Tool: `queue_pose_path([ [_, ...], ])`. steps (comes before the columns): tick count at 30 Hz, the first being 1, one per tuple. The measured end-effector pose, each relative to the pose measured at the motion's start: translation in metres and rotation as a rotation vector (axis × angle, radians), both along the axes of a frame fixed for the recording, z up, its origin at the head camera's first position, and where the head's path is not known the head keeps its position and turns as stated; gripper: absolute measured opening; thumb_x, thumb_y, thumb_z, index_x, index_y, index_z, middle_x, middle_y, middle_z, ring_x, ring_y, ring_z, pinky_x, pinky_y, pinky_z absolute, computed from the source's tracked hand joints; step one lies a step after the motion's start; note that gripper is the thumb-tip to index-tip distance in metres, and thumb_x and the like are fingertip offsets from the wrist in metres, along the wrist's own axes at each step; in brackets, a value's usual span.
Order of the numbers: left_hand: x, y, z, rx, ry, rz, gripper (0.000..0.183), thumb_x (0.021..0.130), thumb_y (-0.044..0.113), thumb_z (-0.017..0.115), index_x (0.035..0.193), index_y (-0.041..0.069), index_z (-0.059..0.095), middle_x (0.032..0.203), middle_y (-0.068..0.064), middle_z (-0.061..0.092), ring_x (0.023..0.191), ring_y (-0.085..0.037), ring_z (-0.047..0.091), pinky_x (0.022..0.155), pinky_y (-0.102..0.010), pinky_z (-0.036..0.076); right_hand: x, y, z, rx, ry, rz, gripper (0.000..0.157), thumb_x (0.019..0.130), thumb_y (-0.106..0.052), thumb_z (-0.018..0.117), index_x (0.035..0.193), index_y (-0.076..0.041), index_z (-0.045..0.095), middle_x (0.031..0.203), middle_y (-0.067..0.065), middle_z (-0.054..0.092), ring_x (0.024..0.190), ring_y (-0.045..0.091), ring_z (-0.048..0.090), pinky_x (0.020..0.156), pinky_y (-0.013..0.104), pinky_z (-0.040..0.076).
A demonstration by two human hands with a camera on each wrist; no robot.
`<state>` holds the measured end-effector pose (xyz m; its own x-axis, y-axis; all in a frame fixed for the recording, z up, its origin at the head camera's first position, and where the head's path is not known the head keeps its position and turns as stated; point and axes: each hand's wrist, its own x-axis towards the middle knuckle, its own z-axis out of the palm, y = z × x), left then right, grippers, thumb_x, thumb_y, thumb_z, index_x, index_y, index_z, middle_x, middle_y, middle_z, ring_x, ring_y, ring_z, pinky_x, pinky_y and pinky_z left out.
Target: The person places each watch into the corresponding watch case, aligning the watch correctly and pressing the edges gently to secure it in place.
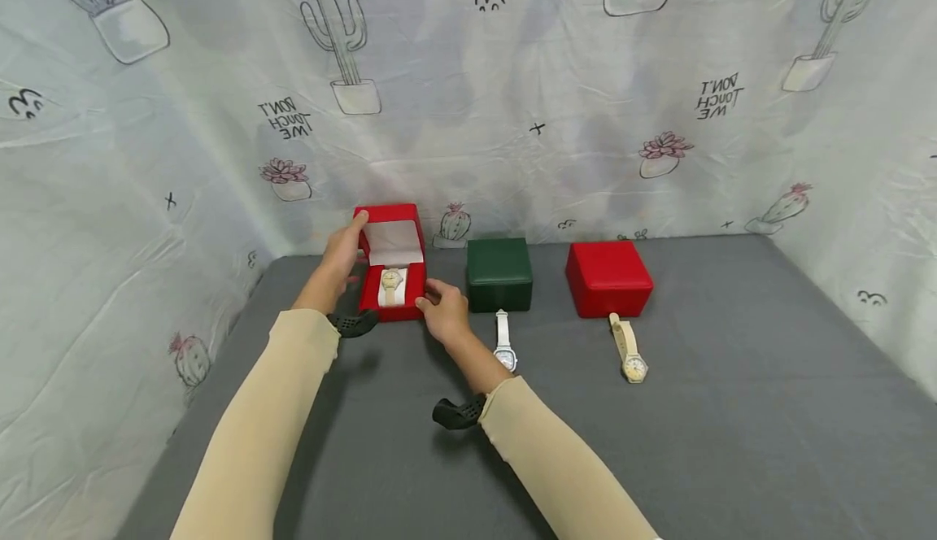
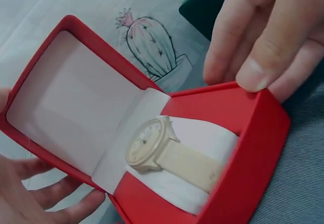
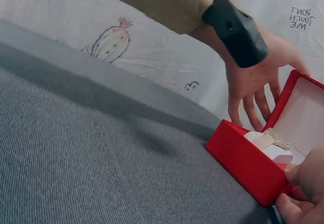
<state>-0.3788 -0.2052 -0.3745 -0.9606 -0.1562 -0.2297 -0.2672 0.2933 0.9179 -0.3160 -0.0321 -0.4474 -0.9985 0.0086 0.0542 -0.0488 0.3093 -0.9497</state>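
A red watch box [image 1: 371, 302] stands with its lid up at the left of the table. Inside, a cream wristwatch [image 2: 147, 142] is wrapped round a white cushion [image 2: 202, 133]. My left hand [image 1: 342, 257] is at the lid's left side, thumb touching the lid's edge. Its other fingers spread loosely down beside the box, fairly straight in the right wrist view. At the front right corner my right hand [image 1: 448, 312] pinches the base, thumb on the rim and fingers against the outer wall.
To the right stand a closed green box [image 1: 500, 273] and a closed red box [image 1: 609, 278]. A white wristwatch [image 1: 503, 341] lies before the green box, and another cream wristwatch [image 1: 627, 350] before the closed red one. A printed curtain [image 1: 468, 117] hangs behind the table.
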Motion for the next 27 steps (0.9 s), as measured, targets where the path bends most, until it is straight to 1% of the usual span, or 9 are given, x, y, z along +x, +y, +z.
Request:
queue_pose_path([
  [5, 0.006, -0.005, 0.000, 0.058, -0.013, -0.065, 0.086, 0.091, 0.070, 0.037, 0.153, 0.015, 0.015, 0.157, -0.012, 0.023, 0.140, -0.039, 0.032, 0.108, -0.064, 0.033, -0.002, 0.002, 0.003, -0.110, -0.067, 0.017, 0.041, 0.091, -0.009, 0.064, 0.131, -0.002, 0.058, 0.127, 0.014, 0.064, 0.115, 0.023, 0.064, 0.094, 0.032, 0.053],
  [8, 0.009, -0.009, -0.003, 0.089, -0.002, -0.106, 0.085, 0.091, 0.068, 0.039, 0.153, 0.016, 0.014, 0.159, -0.011, 0.019, 0.143, -0.039, 0.027, 0.109, -0.064, 0.031, -0.004, 0.005, 0.005, -0.192, -0.119, 0.035, 0.038, 0.095, -0.010, 0.058, 0.132, -0.002, 0.057, 0.129, 0.014, 0.062, 0.116, 0.024, 0.062, 0.096, 0.034, 0.053],
  [11, 0.013, -0.014, -0.006, 0.124, 0.014, -0.161, 0.082, 0.092, 0.065, 0.041, 0.153, 0.016, 0.012, 0.160, -0.011, 0.014, 0.146, -0.041, 0.020, 0.109, -0.068, 0.026, -0.006, 0.008, 0.007, -0.295, -0.178, 0.061, 0.038, 0.099, -0.016, 0.051, 0.134, -0.003, 0.055, 0.133, 0.013, 0.059, 0.120, 0.024, 0.059, 0.098, 0.035, 0.052],
  [14, 0.019, -0.020, -0.010, 0.134, 0.029, -0.214, 0.080, 0.094, 0.061, 0.042, 0.153, 0.016, 0.011, 0.161, -0.011, 0.010, 0.148, -0.043, 0.014, 0.107, -0.072, 0.024, -0.006, 0.009, 0.010, -0.385, -0.228, 0.095, 0.045, 0.101, -0.029, 0.047, 0.138, -0.004, 0.051, 0.138, 0.012, 0.056, 0.126, 0.023, 0.056, 0.101, 0.036, 0.050],
  [18, 0.032, -0.023, -0.010, 0.134, 0.047, -0.262, 0.076, 0.097, 0.053, 0.043, 0.153, 0.015, 0.010, 0.162, -0.012, 0.007, 0.148, -0.044, 0.010, 0.107, -0.072, 0.024, -0.007, 0.009, 0.011, -0.390, -0.233, 0.120, 0.058, 0.100, -0.045, 0.046, 0.141, -0.005, 0.047, 0.139, 0.011, 0.056, 0.128, 0.023, 0.055, 0.101, 0.036, 0.049],
  [20, 0.041, -0.023, -0.010, 0.123, 0.071, -0.273, 0.071, 0.099, 0.047, 0.045, 0.152, 0.013, 0.013, 0.161, -0.014, 0.010, 0.148, -0.042, 0.013, 0.108, -0.069, 0.027, -0.007, 0.009, 0.011, -0.384, -0.219, 0.123, 0.063, 0.098, -0.051, 0.046, 0.141, -0.004, 0.047, 0.139, 0.012, 0.056, 0.127, 0.023, 0.055, 0.100, 0.037, 0.049],
  [22, 0.050, -0.025, -0.016, 0.091, 0.122, -0.286, 0.067, 0.100, 0.038, 0.047, 0.153, 0.012, 0.017, 0.162, -0.014, 0.011, 0.146, -0.042, 0.022, 0.108, -0.064, 0.031, -0.004, 0.010, 0.015, -0.381, -0.213, 0.131, 0.068, 0.096, -0.055, 0.047, 0.141, -0.004, 0.047, 0.140, 0.013, 0.055, 0.128, 0.024, 0.054, 0.102, 0.039, 0.049],
  [25, 0.059, -0.031, -0.036, -0.020, 0.196, -0.288, 0.061, 0.098, 0.025, 0.052, 0.151, 0.014, 0.026, 0.162, -0.011, 0.016, 0.142, -0.038, 0.034, 0.106, -0.058, 0.040, -0.003, 0.009, 0.014, -0.350, -0.203, 0.128, 0.072, 0.092, -0.059, 0.051, 0.140, -0.006, 0.049, 0.140, 0.011, 0.055, 0.126, 0.025, 0.056, 0.101, 0.039, 0.049],
  [27, 0.061, -0.034, -0.049, -0.092, 0.218, -0.291, 0.060, 0.096, 0.020, 0.054, 0.150, 0.015, 0.029, 0.162, -0.010, 0.016, 0.140, -0.037, 0.038, 0.105, -0.055, 0.042, -0.002, 0.007, 0.013, -0.311, -0.206, 0.110, 0.071, 0.091, -0.057, 0.056, 0.140, -0.007, 0.049, 0.139, 0.009, 0.056, 0.123, 0.025, 0.059, 0.101, 0.038, 0.049],
])
